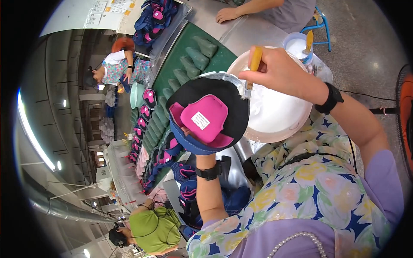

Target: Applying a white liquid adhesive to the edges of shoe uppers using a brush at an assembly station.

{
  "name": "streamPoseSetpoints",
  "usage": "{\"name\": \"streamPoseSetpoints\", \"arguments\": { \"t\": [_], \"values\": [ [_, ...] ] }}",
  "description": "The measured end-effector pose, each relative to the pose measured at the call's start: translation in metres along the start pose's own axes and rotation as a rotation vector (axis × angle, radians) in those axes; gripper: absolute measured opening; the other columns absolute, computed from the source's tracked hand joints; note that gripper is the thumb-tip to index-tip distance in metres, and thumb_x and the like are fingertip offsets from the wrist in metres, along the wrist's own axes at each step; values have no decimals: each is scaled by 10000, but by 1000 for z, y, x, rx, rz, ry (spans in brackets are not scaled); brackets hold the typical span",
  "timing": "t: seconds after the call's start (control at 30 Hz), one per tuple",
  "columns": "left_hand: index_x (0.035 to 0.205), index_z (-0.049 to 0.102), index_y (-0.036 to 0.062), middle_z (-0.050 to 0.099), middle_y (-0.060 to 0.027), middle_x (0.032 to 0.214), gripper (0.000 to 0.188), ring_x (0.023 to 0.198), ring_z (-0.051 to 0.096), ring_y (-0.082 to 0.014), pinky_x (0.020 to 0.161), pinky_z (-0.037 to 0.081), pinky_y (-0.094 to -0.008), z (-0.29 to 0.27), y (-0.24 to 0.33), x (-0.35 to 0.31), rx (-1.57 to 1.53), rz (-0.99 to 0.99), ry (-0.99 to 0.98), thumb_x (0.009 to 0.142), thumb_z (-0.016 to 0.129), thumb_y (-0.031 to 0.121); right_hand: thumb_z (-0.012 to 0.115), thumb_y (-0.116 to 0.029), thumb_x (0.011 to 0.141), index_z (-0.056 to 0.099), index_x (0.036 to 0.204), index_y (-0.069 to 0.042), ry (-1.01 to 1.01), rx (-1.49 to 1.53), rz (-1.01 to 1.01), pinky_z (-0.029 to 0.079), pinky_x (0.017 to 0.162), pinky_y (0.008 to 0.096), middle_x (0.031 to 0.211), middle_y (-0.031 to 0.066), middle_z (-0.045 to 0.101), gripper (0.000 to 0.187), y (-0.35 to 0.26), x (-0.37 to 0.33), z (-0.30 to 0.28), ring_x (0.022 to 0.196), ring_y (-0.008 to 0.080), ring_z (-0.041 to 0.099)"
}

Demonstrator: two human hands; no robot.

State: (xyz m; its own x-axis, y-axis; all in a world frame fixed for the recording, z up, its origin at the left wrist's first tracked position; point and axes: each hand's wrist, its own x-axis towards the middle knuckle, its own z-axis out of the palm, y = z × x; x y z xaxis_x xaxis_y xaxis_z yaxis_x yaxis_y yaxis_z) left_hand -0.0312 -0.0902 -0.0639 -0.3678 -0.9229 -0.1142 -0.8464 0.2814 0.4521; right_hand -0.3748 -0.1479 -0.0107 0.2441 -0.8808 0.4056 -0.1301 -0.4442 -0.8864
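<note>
My left hand point(186, 130), mostly hidden behind the work, holds up a blue and black shoe upper point(236, 105) with a bright pink lining point(204, 118) and a white label. A trace of skin shows at the lining's left edge. In a pinch grip, my right hand point(277, 71) has a yellow-handled brush point(255, 58). White paste coats its bristles, which touch or nearly touch the upper's far right edge. Below both lies a wide, pale bowl point(282, 138) of white liquid point(275, 112).
A green conveyor belt point(172, 58) carries teal shoe lasts point(198, 60) and several shoe uppers point(149, 98). Blue uppers point(188, 189) pile beside my left forearm. Back right stands a bucket point(297, 45) with another brush. A co-worker's hand point(226, 15) rests on the metal table point(206, 19).
</note>
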Motion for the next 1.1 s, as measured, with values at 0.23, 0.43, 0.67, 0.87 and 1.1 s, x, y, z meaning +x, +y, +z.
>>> {"name": "streamPoseSetpoints", "arguments": {
  "t": [0.23,0.43,0.67,0.87,1.1],
  "values": [
    [1451,435,91,559,-82,1368,551,1213,567,-232,979,510,-339,35,7,22,24,18,14,940,607,202,763,-334,828,656,866,63,105,209,306,511,582,317,707,129,674,413,19,-22,33,611,181,644],
    [1443,442,91,562,-83,1361,540,1205,572,-233,975,513,-341,36,-1,6,40,30,39,940,606,196,749,-355,850,651,842,69,4,364,437,506,524,288,689,113,671,435,17,-31,37,558,147,631],
    [1435,450,90,566,-85,1353,527,1196,578,-234,971,516,-344,-10,-34,-5,59,11,88,941,605,190,762,-299,867,625,889,26,69,299,158,470,558,245,703,54,655,353,8,-28,23,597,98,601],
    [1427,458,89,570,-87,1346,516,1188,583,-235,967,518,-346,44,-17,-59,70,26,89,942,604,185,784,-123,856,643,979,-52,-18,237,-336,545,769,302,955,85,703,200,8,-37,27,878,203,695],
    [1418,466,88,574,-89,1338,503,1179,589,-236,962,522,-348,105,-3,-65,73,49,94,942,603,179,703,-187,864,576,923,-77,-157,68,-796,542,736,374,918,75,636,179,3,-22,57,885,266,658]
  ]
}}
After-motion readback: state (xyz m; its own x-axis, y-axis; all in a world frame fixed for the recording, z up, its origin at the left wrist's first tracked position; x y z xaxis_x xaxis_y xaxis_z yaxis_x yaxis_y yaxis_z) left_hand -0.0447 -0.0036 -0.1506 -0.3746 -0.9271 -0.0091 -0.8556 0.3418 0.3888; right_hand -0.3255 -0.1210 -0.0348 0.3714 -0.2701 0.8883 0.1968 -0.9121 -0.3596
